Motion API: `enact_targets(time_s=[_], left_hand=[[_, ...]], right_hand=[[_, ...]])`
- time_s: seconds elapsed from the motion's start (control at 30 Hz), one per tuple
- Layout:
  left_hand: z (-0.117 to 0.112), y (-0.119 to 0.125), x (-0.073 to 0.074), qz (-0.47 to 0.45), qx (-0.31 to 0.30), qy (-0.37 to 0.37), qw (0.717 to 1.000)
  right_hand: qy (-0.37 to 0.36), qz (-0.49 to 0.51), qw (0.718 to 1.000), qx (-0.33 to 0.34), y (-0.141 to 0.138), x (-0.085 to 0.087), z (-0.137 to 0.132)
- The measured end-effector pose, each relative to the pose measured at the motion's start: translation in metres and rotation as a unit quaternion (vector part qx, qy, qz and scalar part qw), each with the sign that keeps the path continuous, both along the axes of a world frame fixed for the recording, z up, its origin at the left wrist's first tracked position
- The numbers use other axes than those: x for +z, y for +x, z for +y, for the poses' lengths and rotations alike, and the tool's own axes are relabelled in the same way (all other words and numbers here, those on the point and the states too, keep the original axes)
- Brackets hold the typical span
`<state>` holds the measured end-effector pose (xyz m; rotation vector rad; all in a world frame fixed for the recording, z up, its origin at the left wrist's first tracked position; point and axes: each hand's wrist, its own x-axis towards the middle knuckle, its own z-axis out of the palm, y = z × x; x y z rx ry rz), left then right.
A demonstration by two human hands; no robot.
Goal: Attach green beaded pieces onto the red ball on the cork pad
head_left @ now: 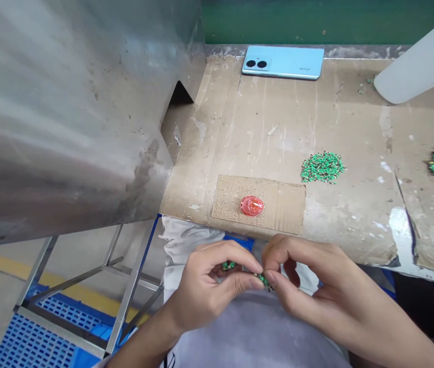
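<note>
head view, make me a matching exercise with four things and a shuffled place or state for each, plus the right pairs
1. Phone
2. Red gem
3. Tiny green beads
4. Left hand

A. On the cardboard piece
B. Pinching a green piece
C. Near the green wall
D. Heaped by the cardboard piece's far right corner

Pairs: 1-C, 2-A, 3-D, 4-B

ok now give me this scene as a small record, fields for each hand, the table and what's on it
left hand: thumb and finger pinch a small knobbly green piece
right hand: thumb and finger at the same piece, grip unclear
table: scuffed brown top
on brown cardboard rectangle: glossy red oval object
near cardboard's far right corner: heap of tiny green pieces
back: flat pale-blue phone, smooth white cylinder
</note>
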<state>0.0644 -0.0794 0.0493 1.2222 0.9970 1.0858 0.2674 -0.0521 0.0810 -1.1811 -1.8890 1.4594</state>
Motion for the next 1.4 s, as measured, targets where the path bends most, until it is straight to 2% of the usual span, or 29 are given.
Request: enact_targets(time_s=[0.5,0.73,0.8,0.9,1.03,1.2,1.4], left_hand=[[0.002,0.001,-0.001,-0.015,0.0,0.032,0.999],[0.002,-0.002,-0.003,0.026,-0.004,0.116,0.993],[0.001,-0.003,-0.002,0.03,-0.002,0.101,0.994],[-0.001,-0.003,0.002,0.033,-0.01,0.056,0.998],[-0.002,-0.002,0.01,0.074,-0.009,0.054,0.996],[-0.004,0.002,0.016,0.112,0.017,0.053,0.992],[-0.006,0.007,0.016,0.139,0.039,-0.024,0.989]], right_hand=[[0.048,-0.007,0.997,0.064,0.009,0.006,0.004],[0.055,-0.002,0.997,0.057,0.008,0.003,-0.002],[0.076,0.016,0.996,0.048,0.009,-0.001,-0.004],[0.148,0.045,0.987,0.033,0.011,-0.009,-0.007],[0.23,0.036,0.972,0.028,0.012,-0.017,-0.01],[0.281,0.011,0.959,0.024,0.011,-0.021,-0.013],[0.329,0.011,0.944,0.029,0.013,-0.028,-0.016]])
